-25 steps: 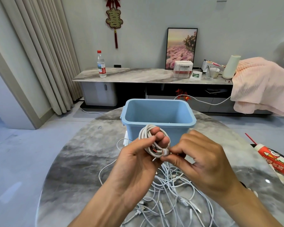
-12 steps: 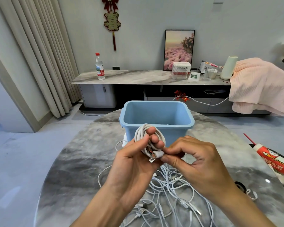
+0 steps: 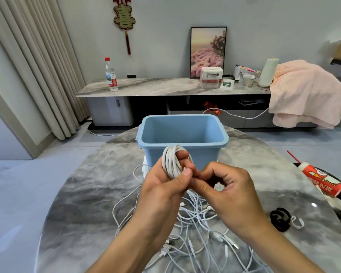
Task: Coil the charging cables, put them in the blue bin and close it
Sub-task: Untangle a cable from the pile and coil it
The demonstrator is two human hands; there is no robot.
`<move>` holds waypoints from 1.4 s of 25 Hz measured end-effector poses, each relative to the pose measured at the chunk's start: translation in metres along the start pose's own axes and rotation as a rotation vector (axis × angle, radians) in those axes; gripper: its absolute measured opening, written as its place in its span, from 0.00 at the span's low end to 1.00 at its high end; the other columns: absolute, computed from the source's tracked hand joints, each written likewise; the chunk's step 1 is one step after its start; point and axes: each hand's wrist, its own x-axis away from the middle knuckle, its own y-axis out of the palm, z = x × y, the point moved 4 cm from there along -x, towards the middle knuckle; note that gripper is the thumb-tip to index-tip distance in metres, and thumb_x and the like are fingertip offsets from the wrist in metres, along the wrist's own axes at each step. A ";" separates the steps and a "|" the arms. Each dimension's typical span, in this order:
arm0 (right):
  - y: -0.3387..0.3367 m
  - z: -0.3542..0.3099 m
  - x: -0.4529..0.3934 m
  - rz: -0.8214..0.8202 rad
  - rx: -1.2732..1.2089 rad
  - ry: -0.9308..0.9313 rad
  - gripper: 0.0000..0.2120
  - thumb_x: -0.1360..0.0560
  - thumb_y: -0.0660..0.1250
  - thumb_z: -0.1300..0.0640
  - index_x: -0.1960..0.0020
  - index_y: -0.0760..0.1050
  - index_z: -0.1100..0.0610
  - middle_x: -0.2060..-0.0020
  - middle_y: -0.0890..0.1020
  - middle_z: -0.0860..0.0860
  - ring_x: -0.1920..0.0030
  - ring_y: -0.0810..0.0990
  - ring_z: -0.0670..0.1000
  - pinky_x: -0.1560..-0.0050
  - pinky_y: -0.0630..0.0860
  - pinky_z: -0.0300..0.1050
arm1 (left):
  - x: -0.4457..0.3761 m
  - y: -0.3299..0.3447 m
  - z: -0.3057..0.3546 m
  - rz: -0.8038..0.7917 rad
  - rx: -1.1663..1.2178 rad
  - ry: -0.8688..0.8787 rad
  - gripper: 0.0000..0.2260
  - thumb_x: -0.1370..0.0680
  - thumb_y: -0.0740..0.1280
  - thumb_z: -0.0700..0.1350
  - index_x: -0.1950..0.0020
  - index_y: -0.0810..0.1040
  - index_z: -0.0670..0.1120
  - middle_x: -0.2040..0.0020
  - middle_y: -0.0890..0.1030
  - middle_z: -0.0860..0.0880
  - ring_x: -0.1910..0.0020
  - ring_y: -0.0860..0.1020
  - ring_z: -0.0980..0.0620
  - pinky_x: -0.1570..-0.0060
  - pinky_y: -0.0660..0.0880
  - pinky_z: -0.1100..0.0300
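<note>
Holding coil (image 3: 172,162) upright in left hand (image 3: 161,186), fingers curled round it, just in front of bin (image 3: 185,143), near wall. Right hand (image 3: 226,186) pinching the loose end at coil's base. Bin open, straight ahead; left hand nearer. Loose cables (image 3: 195,229) below on tabletop (image 3: 83,203).

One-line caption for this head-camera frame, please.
Left hand grips a coiled white cable, right hand pinching its end, before the open blue bin.

the left hand (image 3: 163,186) thumb has closed over the coiled cable (image 3: 172,162), hiding its plug.
</note>
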 end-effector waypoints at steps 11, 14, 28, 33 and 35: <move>0.000 -0.002 -0.001 -0.467 -0.407 0.230 0.34 0.31 0.74 0.59 0.28 0.67 0.49 0.52 0.81 0.43 0.50 0.79 0.43 0.47 0.76 0.37 | 0.004 0.004 0.010 -0.213 0.143 -0.359 0.12 0.36 0.65 0.31 0.53 0.78 0.39 0.65 0.75 0.45 0.67 0.76 0.49 0.57 0.79 0.52; 0.012 -0.005 0.005 -0.404 -0.087 0.146 0.36 0.30 0.75 0.53 0.28 0.62 0.41 0.56 0.78 0.37 0.53 0.78 0.40 0.48 0.75 0.35 | 0.003 0.005 0.010 -0.031 0.143 -0.318 0.12 0.39 0.54 0.33 0.61 0.74 0.39 0.70 0.68 0.45 0.72 0.69 0.49 0.59 0.74 0.52; 0.058 0.003 0.031 -0.110 0.007 0.157 0.27 0.26 0.66 0.42 0.31 0.60 0.32 0.48 0.78 0.34 0.48 0.79 0.41 0.51 0.73 0.31 | 0.000 -0.022 -0.007 0.577 -0.112 -0.294 0.17 0.24 0.58 0.45 0.73 0.71 0.44 0.77 0.68 0.48 0.81 0.65 0.52 0.71 0.66 0.61; 0.062 0.005 0.031 -0.084 -0.092 0.170 0.24 0.26 0.66 0.41 0.32 0.63 0.33 0.45 0.80 0.40 0.44 0.80 0.44 0.41 0.76 0.48 | 0.002 -0.020 -0.005 0.615 -0.164 -0.250 0.19 0.23 0.58 0.46 0.74 0.74 0.45 0.77 0.71 0.47 0.81 0.69 0.50 0.71 0.70 0.61; 0.062 0.005 0.031 -0.061 -0.111 0.147 0.25 0.27 0.66 0.42 0.31 0.64 0.34 0.44 0.81 0.43 0.42 0.80 0.48 0.40 0.76 0.50 | 0.003 -0.018 -0.004 0.582 -0.132 -0.256 0.19 0.24 0.58 0.47 0.74 0.72 0.45 0.78 0.70 0.47 0.81 0.67 0.51 0.73 0.69 0.62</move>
